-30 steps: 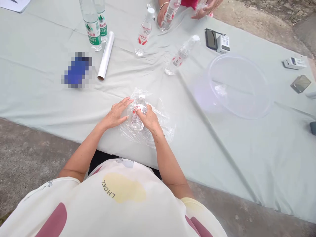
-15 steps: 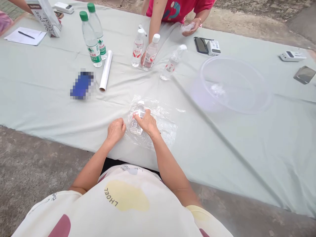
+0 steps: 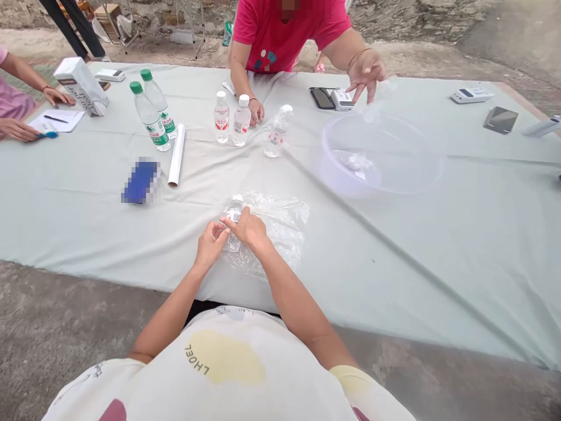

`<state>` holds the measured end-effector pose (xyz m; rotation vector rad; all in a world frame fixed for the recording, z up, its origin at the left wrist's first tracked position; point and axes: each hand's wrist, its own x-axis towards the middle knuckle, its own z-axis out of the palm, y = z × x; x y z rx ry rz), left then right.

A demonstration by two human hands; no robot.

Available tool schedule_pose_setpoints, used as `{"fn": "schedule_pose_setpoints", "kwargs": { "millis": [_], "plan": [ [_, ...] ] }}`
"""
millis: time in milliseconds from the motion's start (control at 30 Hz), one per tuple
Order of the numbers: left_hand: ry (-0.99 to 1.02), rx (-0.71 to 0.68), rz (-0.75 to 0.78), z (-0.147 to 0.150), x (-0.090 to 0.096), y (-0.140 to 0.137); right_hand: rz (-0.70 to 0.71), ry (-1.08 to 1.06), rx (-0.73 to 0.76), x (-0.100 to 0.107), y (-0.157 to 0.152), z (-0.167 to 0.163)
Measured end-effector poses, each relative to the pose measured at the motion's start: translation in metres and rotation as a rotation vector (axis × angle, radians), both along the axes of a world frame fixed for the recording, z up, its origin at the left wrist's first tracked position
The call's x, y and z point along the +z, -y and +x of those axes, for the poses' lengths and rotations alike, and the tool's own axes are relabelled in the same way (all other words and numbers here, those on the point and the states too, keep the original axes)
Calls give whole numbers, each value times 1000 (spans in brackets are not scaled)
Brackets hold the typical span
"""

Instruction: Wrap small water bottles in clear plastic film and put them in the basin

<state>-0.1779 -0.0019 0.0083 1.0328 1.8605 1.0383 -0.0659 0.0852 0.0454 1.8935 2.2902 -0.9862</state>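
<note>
A small clear water bottle (image 3: 234,245) with a white cap lies on a sheet of clear plastic film (image 3: 287,231), its cap pointing away from me. My right hand (image 3: 249,227) is closed over the bottle from the right, index finger across its label. Close by its left side is my left hand (image 3: 210,244), thumb and fingers pinched at the film's edge and touching the right fingertips. The film spreads out wrinkled to the right of the bottle. Part of the label is covered by my fingers.
Three similar small bottles (image 3: 240,124) stand ahead, before a person in a pink shirt (image 3: 284,35) whose hand (image 3: 367,70) holds crumpled film over a translucent basin (image 3: 324,155). To the left are green-capped bottles (image 3: 154,131), a white film roll (image 3: 176,158) and a blurred blue item (image 3: 141,181).
My left hand has moved up and right to the bottle, its fist loosened to a pinch. The other person's hand has reached over the basin with film. The camera view has tilted up.
</note>
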Motion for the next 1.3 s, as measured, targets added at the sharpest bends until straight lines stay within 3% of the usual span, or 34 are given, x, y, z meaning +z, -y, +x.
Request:
{"fn": "schedule_pose_setpoints", "kwargs": {
  "millis": [100, 200, 300, 433, 667, 800, 967, 1200, 1300],
  "plan": [
    [-61, 11, -13, 5, 0, 4, 178, 89, 51, 17, -16, 5],
    [-99, 11, -27, 6, -1, 6, 380, 117, 237, 25, -37, -4],
    [-121, -1, -15, 6, -1, 7, 340, 176, 405, 23, -55, -26],
    [-222, -34, -18, 10, 2, 9, 320, 175, 438, 20, -68, -36],
    [-799, -201, 144, 46, 3, 12, 389, 86, 407, 4, -52, 33],
    [-1068, -391, 205, 85, 2, 11, 372, -59, 266, -15, -33, 71],
    [-1087, -683, 211, 126, -1, 15, 367, -120, 125, -41, -14, 103],
    [-906, -802, 161, 143, -11, 15, 317, -130, 174, -61, -9, 138],
    [-1003, -862, 162, 148, -12, 14, 297, -130, 160, -56, -18, 156]
  ]
}}
